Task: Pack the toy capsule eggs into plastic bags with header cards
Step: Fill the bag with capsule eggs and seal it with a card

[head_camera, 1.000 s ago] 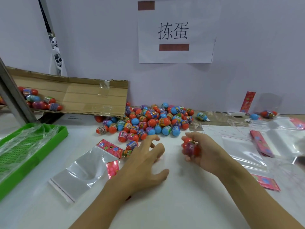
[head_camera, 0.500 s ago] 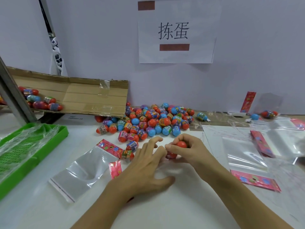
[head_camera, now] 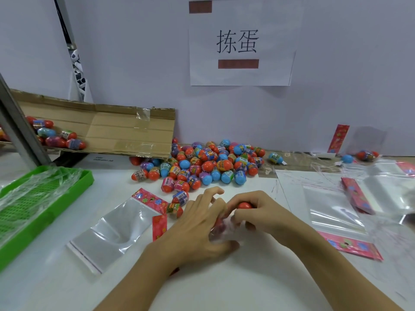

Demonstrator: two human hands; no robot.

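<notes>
White laminate covers the table (head_camera: 224, 286), which runs back to a pale wall where a paper sign (head_camera: 241, 41) hangs. A flattened cardboard sheet (head_camera: 105, 133) lies along the table's far left edge with a few capsule eggs resting on it, and a green mesh tray (head_camera: 33, 212) lined with crumpled film sits at the left edge. Against the middle of the far edge is the pile of capsule eggs (head_camera: 202, 164), red and blue mostly, with printed bands. A clear plastic bag (head_camera: 107, 232) with a pink header card (head_camera: 149, 199) lies flat just left of the hands, two loose eggs beside its card end. More bags and cards (head_camera: 350, 212) are spread across the right side of the table, some overlapping. Near the table's middle the two hands meet: the left hand (head_camera: 197, 232) has its fingers curled onto a crinkled bag (head_camera: 222, 230) holding red eggs, while the right hand (head_camera: 262, 212) grips a red egg (head_camera: 244, 205) at that bag, its fingers bent around it.
</notes>
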